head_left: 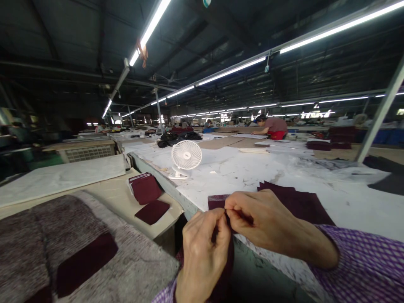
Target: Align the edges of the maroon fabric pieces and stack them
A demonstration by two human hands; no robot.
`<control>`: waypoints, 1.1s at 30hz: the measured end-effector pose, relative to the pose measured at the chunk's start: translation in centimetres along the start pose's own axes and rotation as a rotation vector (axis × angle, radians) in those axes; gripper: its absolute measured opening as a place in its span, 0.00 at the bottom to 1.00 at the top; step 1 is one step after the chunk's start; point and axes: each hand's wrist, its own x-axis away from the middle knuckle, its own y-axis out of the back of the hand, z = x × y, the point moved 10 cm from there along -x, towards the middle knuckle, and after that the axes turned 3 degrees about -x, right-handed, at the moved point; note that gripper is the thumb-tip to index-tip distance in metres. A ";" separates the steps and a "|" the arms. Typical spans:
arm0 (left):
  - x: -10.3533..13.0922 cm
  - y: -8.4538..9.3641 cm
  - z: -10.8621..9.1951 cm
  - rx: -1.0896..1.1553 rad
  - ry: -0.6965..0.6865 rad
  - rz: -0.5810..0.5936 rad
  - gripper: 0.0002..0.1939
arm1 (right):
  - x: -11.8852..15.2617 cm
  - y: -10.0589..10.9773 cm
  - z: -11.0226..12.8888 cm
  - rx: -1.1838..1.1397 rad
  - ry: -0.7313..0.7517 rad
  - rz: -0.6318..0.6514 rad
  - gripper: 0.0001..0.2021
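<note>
The white-covered worktop (233, 172) was the largest thing before me, running back on both sides of the fan. A lower, cream-topped table (116, 181) lay left of the fan, with a mottled grey cloth (142, 256) over its part nearer to me than the fan. Behind the fan and to its right, a person (276, 125) bent over a surface. Nearer than the fan and to its right, dark maroon panels (296, 204) lay overlapping on the worktop, partly behind my right hand (261, 214). My left hand (205, 248) was nearer to me than the fan too, low and slightly to its right. The white fan (186, 155) itself stood near the worktop's left edge, with a dark bundle (179, 138) behind it. Left of the fan and nearer to me, a small maroon stack (145, 188) sat on the table, a loose piece (152, 211) just beside it. The maroon cloth (229, 265) I held hung between my hands, nearer than the fan and to its right. The fingers of both hands were pinched on it, their tips meeting; I could not tell what finer thing, if any, was between them.
</note>
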 end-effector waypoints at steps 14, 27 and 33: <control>0.5 -1.9 4.6 0.507 0.458 0.337 0.13 | -0.8 1.9 -2.9 -0.006 -0.015 -0.062 0.07; 0.4 -0.5 4.3 0.500 0.450 0.148 0.13 | 0.1 -0.2 0.6 0.009 0.027 0.027 0.05; 0.4 0.1 2.6 0.306 0.261 0.068 0.09 | 0.1 0.0 1.3 0.072 0.062 -0.030 0.08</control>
